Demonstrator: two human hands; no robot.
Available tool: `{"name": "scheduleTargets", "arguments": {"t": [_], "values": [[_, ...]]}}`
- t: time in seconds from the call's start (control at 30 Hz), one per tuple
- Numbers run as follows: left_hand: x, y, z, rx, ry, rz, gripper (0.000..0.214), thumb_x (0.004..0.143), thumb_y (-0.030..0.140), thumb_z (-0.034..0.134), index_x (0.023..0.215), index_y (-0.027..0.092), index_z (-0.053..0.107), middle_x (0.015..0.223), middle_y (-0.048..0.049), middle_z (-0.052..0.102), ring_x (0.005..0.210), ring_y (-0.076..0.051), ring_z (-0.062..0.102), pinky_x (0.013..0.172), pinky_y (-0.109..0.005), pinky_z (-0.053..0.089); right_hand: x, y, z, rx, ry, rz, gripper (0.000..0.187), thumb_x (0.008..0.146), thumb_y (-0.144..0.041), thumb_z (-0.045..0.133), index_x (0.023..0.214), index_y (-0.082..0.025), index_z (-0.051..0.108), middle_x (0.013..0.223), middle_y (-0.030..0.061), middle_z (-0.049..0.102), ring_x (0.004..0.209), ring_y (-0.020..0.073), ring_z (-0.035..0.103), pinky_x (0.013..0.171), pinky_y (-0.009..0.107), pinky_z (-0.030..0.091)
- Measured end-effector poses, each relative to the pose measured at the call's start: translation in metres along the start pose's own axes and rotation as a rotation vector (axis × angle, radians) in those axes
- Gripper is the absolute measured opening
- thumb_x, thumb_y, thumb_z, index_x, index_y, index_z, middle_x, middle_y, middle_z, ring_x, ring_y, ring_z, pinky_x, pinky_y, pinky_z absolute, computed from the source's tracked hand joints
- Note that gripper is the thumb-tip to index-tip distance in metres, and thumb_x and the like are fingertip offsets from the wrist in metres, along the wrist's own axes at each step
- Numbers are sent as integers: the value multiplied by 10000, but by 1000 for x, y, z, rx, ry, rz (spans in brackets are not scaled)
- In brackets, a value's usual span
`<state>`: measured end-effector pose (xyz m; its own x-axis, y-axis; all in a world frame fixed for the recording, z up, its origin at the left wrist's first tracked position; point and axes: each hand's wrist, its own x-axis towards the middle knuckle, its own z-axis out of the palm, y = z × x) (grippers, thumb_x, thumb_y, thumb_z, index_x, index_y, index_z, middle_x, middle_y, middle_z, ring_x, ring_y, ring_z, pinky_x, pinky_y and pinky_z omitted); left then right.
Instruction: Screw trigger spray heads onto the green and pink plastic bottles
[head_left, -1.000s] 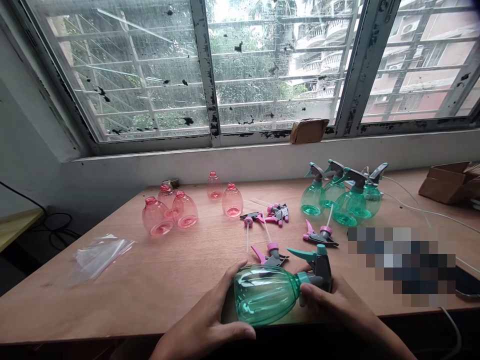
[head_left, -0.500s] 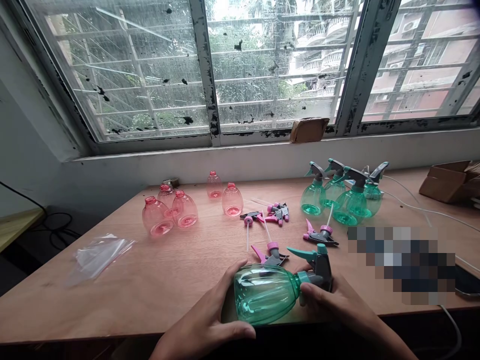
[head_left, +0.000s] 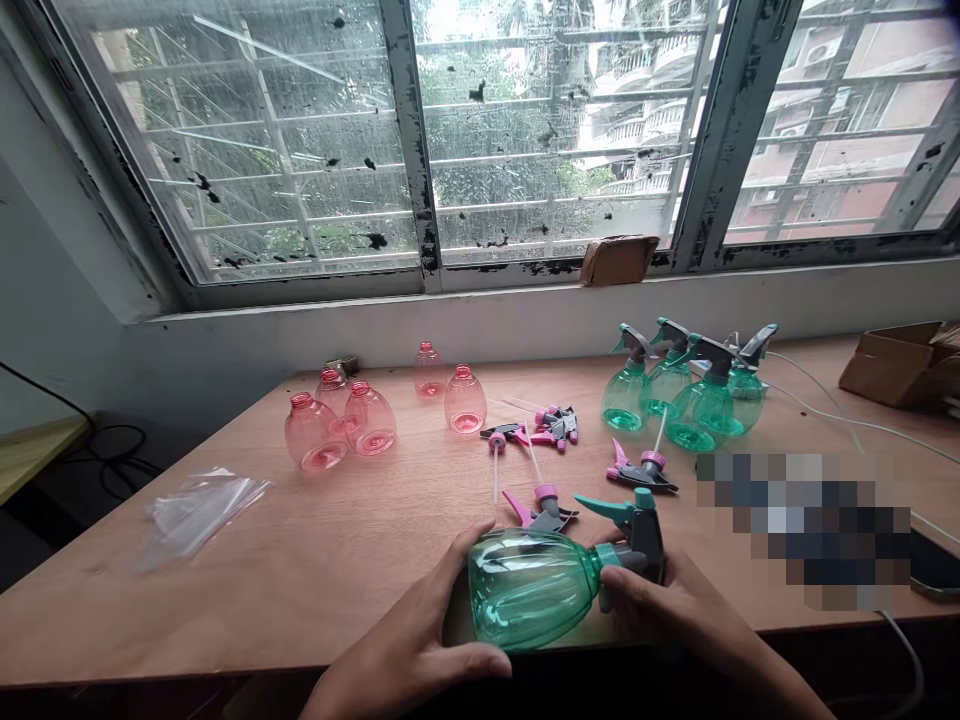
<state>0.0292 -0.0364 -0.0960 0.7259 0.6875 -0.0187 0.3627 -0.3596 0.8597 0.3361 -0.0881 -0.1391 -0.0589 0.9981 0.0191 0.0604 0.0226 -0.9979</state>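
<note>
A teal spray bottle [head_left: 529,588] lies on its side at the near edge of the wooden table [head_left: 315,560]. My left hand [head_left: 420,645] is wrapped round the bottle's base. My right hand [head_left: 675,605] is closed on the teal and grey trigger head [head_left: 634,535] at the bottle's neck. Just beyond the bottle lie loose pink and grey trigger heads with dip tubes [head_left: 544,505].
Several empty pink bottles [head_left: 341,425] stand at the back left, several assembled teal spray bottles [head_left: 686,390] at the back right. A clear plastic bag [head_left: 195,510] lies left. A cardboard box [head_left: 896,360], white cables and a phone [head_left: 934,570] sit right.
</note>
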Motion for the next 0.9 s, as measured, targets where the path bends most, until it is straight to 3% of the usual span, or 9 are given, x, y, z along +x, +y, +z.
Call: {"name": "scheduleTargets", "arguments": {"t": [0.9], "values": [[1,1,-2,6,13,4,993,836,274,887,1606,442,283,1689,37,407,1559,-312,362,1298,-431,294,-1,1,2,49,9,30,465,848,-603,790,998,-170,706,677,38,773,547,188,628,507,295,503]]}}
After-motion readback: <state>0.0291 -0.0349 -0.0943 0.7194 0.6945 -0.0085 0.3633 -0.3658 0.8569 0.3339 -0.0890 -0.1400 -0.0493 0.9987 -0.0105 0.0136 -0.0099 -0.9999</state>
